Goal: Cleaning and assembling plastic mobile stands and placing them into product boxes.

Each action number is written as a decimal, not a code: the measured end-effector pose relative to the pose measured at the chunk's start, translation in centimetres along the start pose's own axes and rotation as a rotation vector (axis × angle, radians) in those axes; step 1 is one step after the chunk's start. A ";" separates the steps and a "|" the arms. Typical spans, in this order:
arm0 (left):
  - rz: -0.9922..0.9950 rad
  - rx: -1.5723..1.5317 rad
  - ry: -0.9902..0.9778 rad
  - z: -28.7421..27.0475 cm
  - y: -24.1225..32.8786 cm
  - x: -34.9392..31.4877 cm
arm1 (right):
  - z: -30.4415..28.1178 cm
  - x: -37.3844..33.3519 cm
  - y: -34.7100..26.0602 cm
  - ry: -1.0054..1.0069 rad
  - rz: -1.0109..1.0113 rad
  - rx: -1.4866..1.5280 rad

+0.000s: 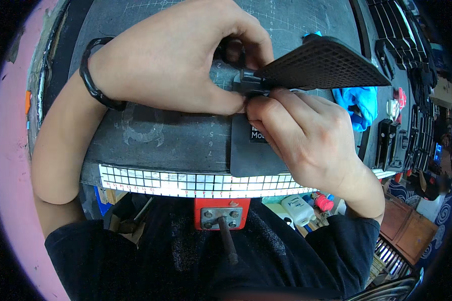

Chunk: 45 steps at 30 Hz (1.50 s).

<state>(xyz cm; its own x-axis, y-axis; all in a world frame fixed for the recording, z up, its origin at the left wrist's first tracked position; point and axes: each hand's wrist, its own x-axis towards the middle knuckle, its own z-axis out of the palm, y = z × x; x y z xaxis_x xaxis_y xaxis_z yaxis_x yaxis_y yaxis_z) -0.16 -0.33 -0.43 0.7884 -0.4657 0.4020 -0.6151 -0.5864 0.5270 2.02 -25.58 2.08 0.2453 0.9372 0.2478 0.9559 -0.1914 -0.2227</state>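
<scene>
A black folding stand, by its look, lies in front of me with its flat base plate (246,155) on the dark work mat (176,135). Its upper panel (331,62), covered in a fine grid texture, is tilted up to the right of a cylindrical hinge (250,78). My left hand (181,60) curls round the hinge from the left, thumb on the near side and fingers on the far side. With its fingers pinched together, my right hand (306,130) grips the stand just below the hinge. The fingertips hide what lies between them.
A white gridded ruler strip (186,184) runs along the table's near edge, above a red vise-like block (222,203) with a metal rod. Bright blue cloth (359,105) lies right of the panel. Black grille-like parts (394,30) and small black pieces (386,143) stand farther right.
</scene>
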 end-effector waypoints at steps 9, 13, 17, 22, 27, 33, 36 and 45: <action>-0.049 -0.174 -0.145 -0.5 -0.3 0.9 | 0.0 0.1 0.0 -0.058 0.021 -0.025; -0.085 -0.121 -0.100 -0.4 -0.1 0.1 | 0.0 -0.4 0.4 -0.009 -0.001 0.021; -0.093 -0.105 -0.036 -0.4 -0.6 -1.2 | 0.0 -0.9 1.0 0.020 0.007 0.141; -0.045 -0.051 -0.109 -1.1 -1.0 -1.0 | -0.6 0.0 0.5 -0.029 0.020 0.126; -0.075 0.042 -0.067 -0.8 -0.5 -1.3 | -0.6 0.1 -0.3 -0.079 0.084 0.042; -0.109 0.059 -0.090 -0.9 -0.4 -1.4 | -0.1 0.4 0.1 -0.093 0.033 -0.041; -0.137 0.059 -0.092 -0.8 -0.2 -1.1 | -0.1 0.3 0.2 -0.092 0.021 -0.036; -0.210 -0.217 -0.058 -0.8 -0.6 -0.6 | -0.4 -0.2 0.9 -0.087 -0.007 0.029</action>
<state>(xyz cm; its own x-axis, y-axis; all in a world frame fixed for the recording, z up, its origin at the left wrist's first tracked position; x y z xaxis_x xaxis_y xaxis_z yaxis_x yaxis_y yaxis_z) -0.21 0.86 -0.36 0.8925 -0.3900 0.2267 -0.4170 -0.5216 0.7443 2.88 -26.07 2.20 0.2228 0.9605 0.1666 0.9521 -0.1777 -0.2490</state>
